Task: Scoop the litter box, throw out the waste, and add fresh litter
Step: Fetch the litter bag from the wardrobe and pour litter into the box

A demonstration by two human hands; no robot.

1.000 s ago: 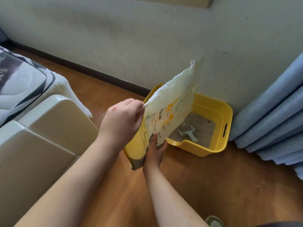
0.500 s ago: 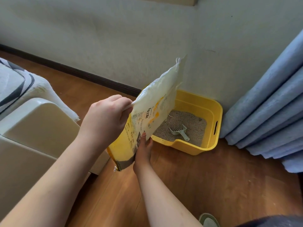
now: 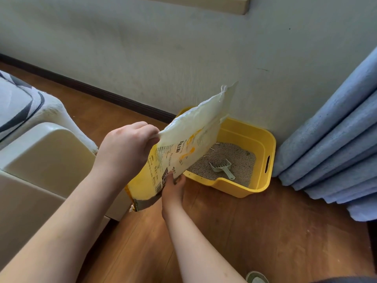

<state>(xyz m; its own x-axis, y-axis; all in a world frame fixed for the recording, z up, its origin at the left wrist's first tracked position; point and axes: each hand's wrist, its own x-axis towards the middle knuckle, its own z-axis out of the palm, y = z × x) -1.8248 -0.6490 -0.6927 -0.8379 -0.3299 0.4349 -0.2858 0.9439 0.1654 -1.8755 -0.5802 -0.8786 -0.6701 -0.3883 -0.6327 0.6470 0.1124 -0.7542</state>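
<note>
A yellow litter box (image 3: 263,186) stands on the wooden floor against the wall. Grey litter (image 3: 238,160) covers its bottom, and a pale green scoop (image 3: 222,168) lies on the litter. A white and yellow litter bag (image 3: 183,152) is held tilted over the box's left end, its open torn top pointing up and to the right. My left hand (image 3: 126,148) pinches the bag's upper left edge. My right hand (image 3: 173,190) grips the bag's lower edge from below. No litter is seen falling from the bag.
A cream padded piece of furniture (image 3: 40,170) with a grey patterned blanket (image 3: 18,107) stands at the left. Blue curtains (image 3: 334,148) hang to the floor right of the box. A dark baseboard (image 3: 91,92) runs along the wall. A shoe tip (image 3: 257,277) shows at the bottom.
The view has shifted slightly, so the bag and box sit a little differently in frame. Both hands keep the same hold on the tilted bag.
</note>
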